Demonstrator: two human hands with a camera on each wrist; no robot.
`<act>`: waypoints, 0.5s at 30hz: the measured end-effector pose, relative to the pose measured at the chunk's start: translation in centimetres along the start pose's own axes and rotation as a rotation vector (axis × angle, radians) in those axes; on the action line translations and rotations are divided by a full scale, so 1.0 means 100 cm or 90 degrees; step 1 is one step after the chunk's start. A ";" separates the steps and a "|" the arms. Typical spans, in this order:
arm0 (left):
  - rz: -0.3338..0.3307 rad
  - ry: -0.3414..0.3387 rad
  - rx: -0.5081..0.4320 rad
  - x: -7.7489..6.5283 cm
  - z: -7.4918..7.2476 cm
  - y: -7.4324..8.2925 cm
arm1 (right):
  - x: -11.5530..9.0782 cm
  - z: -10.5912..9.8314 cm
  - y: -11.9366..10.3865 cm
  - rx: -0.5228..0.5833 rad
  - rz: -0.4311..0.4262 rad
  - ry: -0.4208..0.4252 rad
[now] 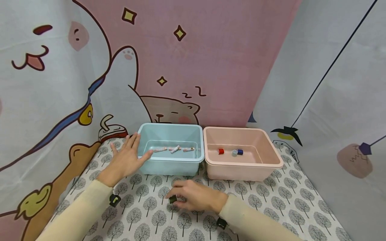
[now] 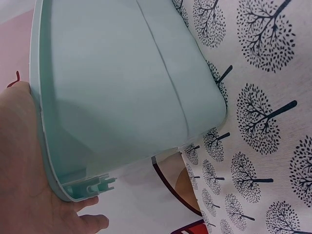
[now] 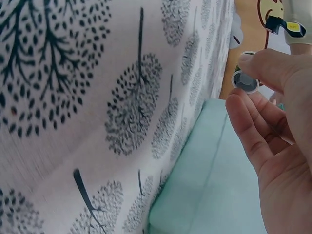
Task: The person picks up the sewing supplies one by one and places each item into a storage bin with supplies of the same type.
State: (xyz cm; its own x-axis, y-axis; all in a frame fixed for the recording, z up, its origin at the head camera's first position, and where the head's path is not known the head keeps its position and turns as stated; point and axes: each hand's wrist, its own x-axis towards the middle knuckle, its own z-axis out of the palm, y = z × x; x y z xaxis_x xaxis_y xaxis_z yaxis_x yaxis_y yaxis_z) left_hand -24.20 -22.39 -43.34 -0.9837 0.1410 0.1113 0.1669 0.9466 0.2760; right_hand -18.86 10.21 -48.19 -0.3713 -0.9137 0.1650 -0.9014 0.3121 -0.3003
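Observation:
My right hand [image 1: 196, 195] pinches a small dark green thread spool [image 1: 173, 199] between thumb and fingers, low over the tree-print cloth in front of the bins. The right wrist view shows the round end of the spool [image 3: 245, 82] at the fingertips. At the left end of the light blue bin [image 1: 170, 167], my left hand [image 1: 128, 158] rests on the rim, fingers stretched along it and thumb over the front corner. Several slim pale pieces [image 1: 175, 149] lie in a row inside this bin.
Beside the blue bin, on its right, stands a pink bin [image 1: 241, 172]. It holds a red spool [image 1: 221, 151], a whitish spool [image 1: 234, 153] and a blue spool [image 1: 240, 152]. A printed cartoon curtain [image 1: 211, 60] hangs behind both bins. The tree-print cloth [image 1: 158, 219] covers the table.

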 end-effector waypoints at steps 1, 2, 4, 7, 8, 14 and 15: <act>0.000 -0.001 0.000 0.000 0.000 0.000 | -0.001 -0.002 -0.001 0.001 0.003 0.002; 0.000 -0.001 0.001 0.000 0.000 0.000 | -0.001 -0.004 -0.001 0.001 0.006 0.005; 0.000 -0.001 0.001 0.000 0.000 0.000 | -0.003 -0.008 -0.003 0.000 0.011 0.011; 0.001 0.000 0.001 0.000 0.000 0.000 | -0.006 -0.014 -0.004 -0.005 0.012 0.022; 0.001 0.000 0.001 0.000 0.000 0.000 | -0.006 -0.016 -0.004 -0.005 0.012 0.025; 0.001 0.002 -0.004 0.000 0.001 0.000 | -0.011 -0.025 -0.004 0.004 0.008 0.045; 0.001 0.003 -0.004 0.000 0.001 0.000 | -0.012 -0.026 -0.004 0.004 0.006 0.051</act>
State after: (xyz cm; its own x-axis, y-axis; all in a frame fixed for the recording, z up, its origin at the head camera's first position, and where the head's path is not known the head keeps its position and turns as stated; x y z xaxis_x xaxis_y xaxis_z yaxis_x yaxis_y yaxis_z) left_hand -24.23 -22.36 -43.42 -0.9832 0.1411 0.1157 0.1687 0.9446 0.2816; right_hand -18.66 11.89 -45.80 -0.3966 -0.8869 0.2368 -0.8965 0.3187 -0.3078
